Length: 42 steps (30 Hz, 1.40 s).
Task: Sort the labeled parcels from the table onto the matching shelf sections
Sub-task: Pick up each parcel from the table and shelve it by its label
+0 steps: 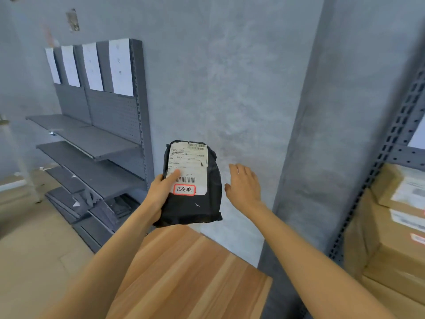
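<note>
A black plastic parcel with a white shipping label and a small red-bordered sticker is held up above the far end of the wooden table. My left hand grips its left edge, thumb on the label. Just right of the parcel, my right hand hovers with fingers relaxed, not touching it. The grey shelf unit with several white paper signs along its top stands at the left against the wall.
Flat grey shelf boards lie on the floor at the foot of the shelf unit. A grey metal rack at the right holds stacked cardboard boxes. A grey wall and a pillar stand straight ahead.
</note>
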{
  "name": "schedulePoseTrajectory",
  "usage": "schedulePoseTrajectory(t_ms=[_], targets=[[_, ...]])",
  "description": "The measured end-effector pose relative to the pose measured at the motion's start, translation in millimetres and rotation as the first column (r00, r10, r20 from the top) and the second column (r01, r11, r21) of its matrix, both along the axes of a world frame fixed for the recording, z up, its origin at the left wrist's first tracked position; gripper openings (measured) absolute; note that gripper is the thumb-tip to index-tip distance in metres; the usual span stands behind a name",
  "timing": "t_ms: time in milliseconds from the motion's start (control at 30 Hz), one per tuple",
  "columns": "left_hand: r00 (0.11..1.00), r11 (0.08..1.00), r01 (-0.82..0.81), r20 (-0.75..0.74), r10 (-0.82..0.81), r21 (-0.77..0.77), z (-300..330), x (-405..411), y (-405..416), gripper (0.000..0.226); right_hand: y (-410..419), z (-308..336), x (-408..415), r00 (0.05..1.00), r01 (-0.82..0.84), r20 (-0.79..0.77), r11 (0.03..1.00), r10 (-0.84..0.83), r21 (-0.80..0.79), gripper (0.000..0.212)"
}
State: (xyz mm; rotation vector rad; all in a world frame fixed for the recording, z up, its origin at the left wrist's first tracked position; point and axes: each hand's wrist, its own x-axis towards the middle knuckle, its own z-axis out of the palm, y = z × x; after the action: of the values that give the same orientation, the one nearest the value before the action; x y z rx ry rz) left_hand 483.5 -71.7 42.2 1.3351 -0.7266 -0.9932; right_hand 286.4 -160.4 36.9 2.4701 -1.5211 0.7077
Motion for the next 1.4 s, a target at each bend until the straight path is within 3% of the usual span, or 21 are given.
schedulePoseTrajectory(t_ms=[400, 500, 733, 1000, 1400], targets=[[0.963, 0.964, 0.264, -0.066, -0.262, 0.020, 22.2, -85.8, -32.2, 0.037, 17.0, 35.5, -96.4, 0.964, 0.241, -0.095, 0.967, -0.249, -0.084, 0.037], [0.939, 0.940, 0.341, -0.056, -0.339, 0.032, 30.0, -121.4, -32.5, 0.039, 27.5, 52.4, -131.8, 0.943, 0.300, -0.115, 0.947, -0.312, -0.112, 0.042], [0.896, 0.897, 0.440, 0.038, -0.442, 0.051, 62.4, -196.9, -12.3, 0.033, 62.7, 78.1, -218.4, 0.904, 0.413, -0.056, 0.900, -0.424, -0.140, 0.040], [0.844, 0.844, 0.534, 0.025, -0.535, 0.048, 82.2, -296.7, 36.3, 0.032, 116.0, 87.8, -316.8, 0.882, 0.464, 0.003, 0.867, -0.471, -0.182, 0.044], [0.825, 0.826, 0.560, 0.044, -0.563, 0.067, 78.7, -386.1, 67.1, 0.031, 154.6, 51.5, -414.0, 0.829, 0.559, 0.036, 0.829, -0.558, -0.008, 0.042]])
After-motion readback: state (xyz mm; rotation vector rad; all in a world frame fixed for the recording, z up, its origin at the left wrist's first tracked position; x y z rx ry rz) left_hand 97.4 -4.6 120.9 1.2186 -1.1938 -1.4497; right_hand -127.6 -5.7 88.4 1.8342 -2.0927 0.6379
